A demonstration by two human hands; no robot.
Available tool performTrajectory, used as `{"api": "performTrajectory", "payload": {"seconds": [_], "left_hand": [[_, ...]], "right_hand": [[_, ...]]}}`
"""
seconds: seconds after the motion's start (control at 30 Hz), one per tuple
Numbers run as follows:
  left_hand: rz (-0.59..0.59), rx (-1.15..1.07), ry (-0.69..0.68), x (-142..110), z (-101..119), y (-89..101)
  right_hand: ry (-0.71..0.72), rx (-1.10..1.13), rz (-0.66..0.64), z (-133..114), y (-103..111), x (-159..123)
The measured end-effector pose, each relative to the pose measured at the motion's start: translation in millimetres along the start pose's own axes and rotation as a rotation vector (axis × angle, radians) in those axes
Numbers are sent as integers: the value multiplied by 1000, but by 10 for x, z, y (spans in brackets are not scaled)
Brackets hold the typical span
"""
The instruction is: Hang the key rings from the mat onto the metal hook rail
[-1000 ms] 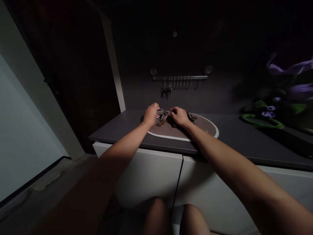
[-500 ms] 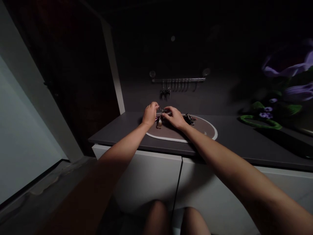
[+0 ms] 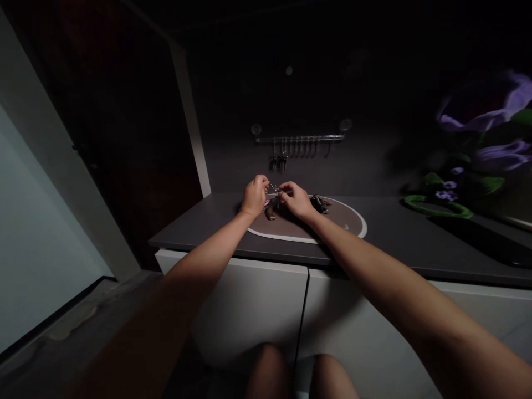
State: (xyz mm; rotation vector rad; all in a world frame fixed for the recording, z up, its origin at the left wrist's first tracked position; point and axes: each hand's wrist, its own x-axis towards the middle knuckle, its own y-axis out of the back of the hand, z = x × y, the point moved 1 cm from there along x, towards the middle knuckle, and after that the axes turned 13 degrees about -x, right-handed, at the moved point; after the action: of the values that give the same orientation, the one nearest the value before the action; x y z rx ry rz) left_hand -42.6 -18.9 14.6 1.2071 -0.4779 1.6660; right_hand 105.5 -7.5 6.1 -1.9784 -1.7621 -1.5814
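Observation:
Between my two hands a metal key ring (image 3: 273, 188) is held just above the oval mat (image 3: 286, 230). My left hand (image 3: 255, 195) is closed, pinching the ring's left side with thumb and fingertips. On the other side my right hand (image 3: 296, 200) pinches it too, fingers bent. A brownish key fob (image 3: 271, 213) hangs below the ring, with a pink piece beside it partly covered by my left hand. Right of my right hand a dark bunch of keys (image 3: 321, 204) lies on the mat.
A clear rail (image 3: 300, 138) with several hooks is fixed to the wall, and small keys (image 3: 279, 162) hang at its left. Purple flowers (image 3: 484, 122) and a green ring (image 3: 436, 206) stand at the right of the dark counter (image 3: 394, 238). White cabinet doors (image 3: 253, 299) lie below.
The whole view has shifted slightly. My right fingertips have closed in on the ring, and the hanging fob has turned a little. Both hands stay in about the same place.

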Motion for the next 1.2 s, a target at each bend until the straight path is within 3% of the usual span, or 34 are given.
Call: {"api": "performTrajectory", "payload": {"seconds": [0.4,0.57,0.8,1.03,1.2], "left_hand": [[37,-72,11,-3,-1,-2],[28,-39,35,0,-8,-3],[93,73,84,9,-17,41],[-92,300,56,-54,-8,7],[-193,300,-38,-71,35,-23]], "right_hand": [[-3,64,-66,-48,18,-10],[37,8,-22,-10,12,6],[-6,145,98,87,15,91],[-52,300,116,46,99,106],[-49,324,111,29,108,104]]}}
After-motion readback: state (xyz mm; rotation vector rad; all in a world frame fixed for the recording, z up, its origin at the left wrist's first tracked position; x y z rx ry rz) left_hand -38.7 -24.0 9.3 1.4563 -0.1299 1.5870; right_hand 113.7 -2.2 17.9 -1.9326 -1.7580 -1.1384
